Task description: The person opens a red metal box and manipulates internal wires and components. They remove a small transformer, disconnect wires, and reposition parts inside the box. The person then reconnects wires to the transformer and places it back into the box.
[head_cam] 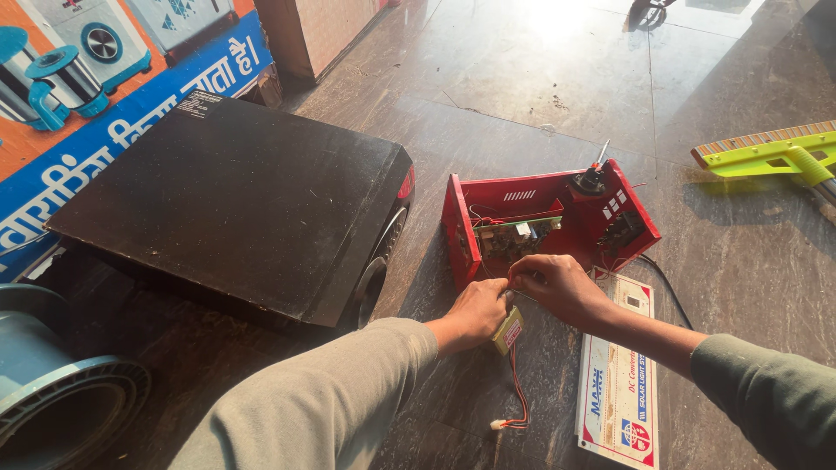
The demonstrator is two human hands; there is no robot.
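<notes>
Head view shows a brown stone floor (488, 139) filling the scene, sunlit at twelve o'clock; the largest thing on it is a big black speaker cabinet (235, 200) lying flat at ten o'clock, its round driver rims showing along the edge that faces the hands; behind it, at the far ten o'clock corner, leans a blue and orange poster (113, 104); at eight o'clock a pale blue round fan housing (52, 383) is cut by the frame edge; at two o'clock lies a lime-green tool with a striped straight edge (775, 152).

Just right of centre stands the open red metal case (549, 218), tipped on its side so its inside faces the camera; it has vent slots in its back wall, a green circuit board (514, 237) with wires mounted inside, and a black knob-like part at its top one o'clock corner; a black cable trails from it toward four o'clock.

At five o'clock lies a white front panel with red border (620, 374), flat on the floor, partly under the right forearm.

The left hand (477, 312) is curled, fingers pinching a small yellowish component (508, 331) just below the case, from which red wires (520, 392) run down to a white plug at six o'clock; the right hand (557, 285) is bent over it, fingertips pressed together at the case's lower edge, touching the left hand.
</notes>
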